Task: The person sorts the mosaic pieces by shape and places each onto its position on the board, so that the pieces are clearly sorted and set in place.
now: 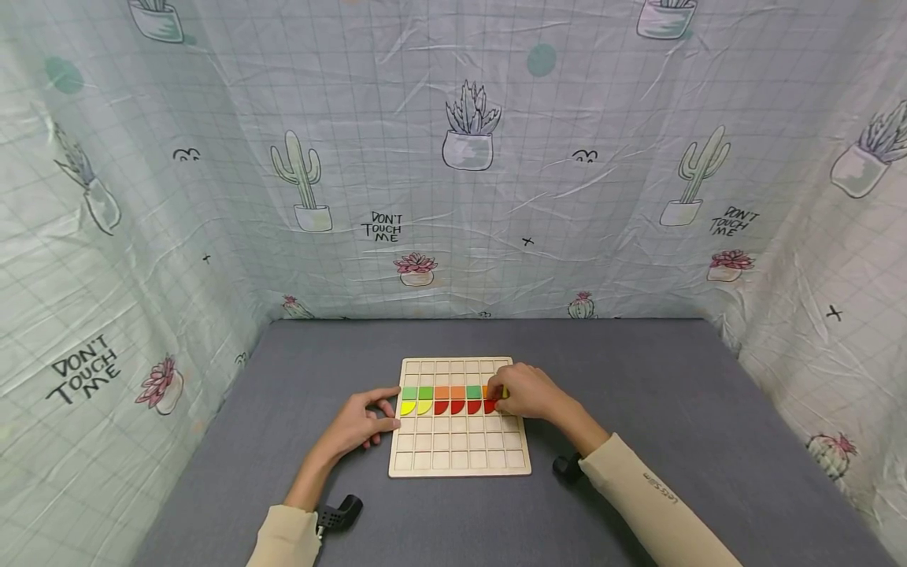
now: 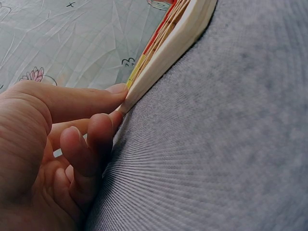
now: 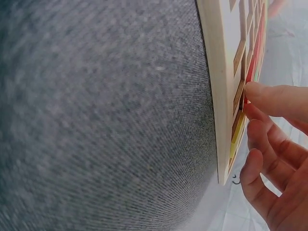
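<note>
A square wooden grid board [image 1: 460, 446] lies on the grey table. Two rows of its cells hold colored tiles: green and orange ones above, yellow and red quarter-round ones below. My left hand [image 1: 357, 425] touches the board's left edge with index finger and thumb set apart; the other fingers curl beneath. In the left wrist view, the thumb [image 2: 82, 102] rests at the board's edge [image 2: 166, 60]. Over the board's right side, my right hand [image 1: 527, 391] pinches a red tile [image 1: 490, 406] between thumb and index finger. The hand covers part of the rightmost cells, where some yellow shows.
The grey table [image 1: 609, 354] surrounds the board. A patterned curtain [image 1: 354, 102] with cactus drawings hangs at the back and both sides. Black wrist devices sit by the left sleeve [image 1: 340, 513] and right sleeve [image 1: 567, 468].
</note>
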Tool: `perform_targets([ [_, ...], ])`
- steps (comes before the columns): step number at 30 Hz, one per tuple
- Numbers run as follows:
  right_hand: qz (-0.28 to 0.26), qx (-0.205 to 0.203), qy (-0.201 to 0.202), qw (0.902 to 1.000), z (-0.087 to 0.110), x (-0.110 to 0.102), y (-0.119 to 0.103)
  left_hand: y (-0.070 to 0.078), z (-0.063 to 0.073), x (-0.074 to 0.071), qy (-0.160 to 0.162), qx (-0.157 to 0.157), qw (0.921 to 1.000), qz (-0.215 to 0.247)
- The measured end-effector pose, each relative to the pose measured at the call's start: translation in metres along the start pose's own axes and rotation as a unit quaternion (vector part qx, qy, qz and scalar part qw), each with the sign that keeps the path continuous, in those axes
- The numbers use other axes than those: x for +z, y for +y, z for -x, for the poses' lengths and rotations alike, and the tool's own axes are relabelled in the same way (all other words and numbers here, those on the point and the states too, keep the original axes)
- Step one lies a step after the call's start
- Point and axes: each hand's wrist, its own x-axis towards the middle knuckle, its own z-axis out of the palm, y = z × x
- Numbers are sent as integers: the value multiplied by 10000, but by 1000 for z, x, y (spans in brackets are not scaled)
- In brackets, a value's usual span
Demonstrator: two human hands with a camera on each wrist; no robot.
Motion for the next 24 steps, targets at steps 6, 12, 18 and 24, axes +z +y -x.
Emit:
perform_targets([
  [6,-14,-58,60,10000,1,0,-1,-2,-1,0,-6,-15,10000,-71],
  [12,1,-36,64,10000,0,3,-1,-3,-1,-1,-4,-46,9999,-91],
  [18,10,-4,76,10000,1,4,-2,-2,0,-1,14,-35,10000,10],
  [24,-14,21,86,10000,1,3,-1,-2,-1,-1,19,-2,10000,-7],
])
